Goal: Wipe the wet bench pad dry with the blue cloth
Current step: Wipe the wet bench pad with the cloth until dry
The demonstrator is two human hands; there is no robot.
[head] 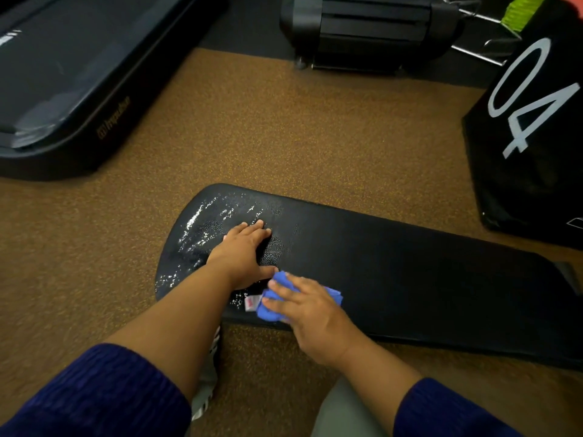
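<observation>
My right hand is pressed down on the crumpled blue cloth, fingers spread and curled over it, pinning it flat against the near edge of the long black padded vinyl bench pad; a small white-and-red label pokes out of the cloth on its left side. My left hand lies open and flat on the pad just beyond the cloth, palm down, fingers together and holding nothing; I read it as a brace while I wipe.

Now the state of play: the rounded left end of the pad glistens with droplets and streaks, all around and beyond my left hand, so that patch is plainly wet; the long stretch running off to the right looks matt and free of beads, so I judge it dry, though I cannot say whether it was ever wet. The cloth sits right at the border of the wet zone, a few droplets just beside its label; what is left, by my reckoning, is the whole shiny left end, and my bracing hand is parked in the middle of it, so it will need to shift.
</observation>
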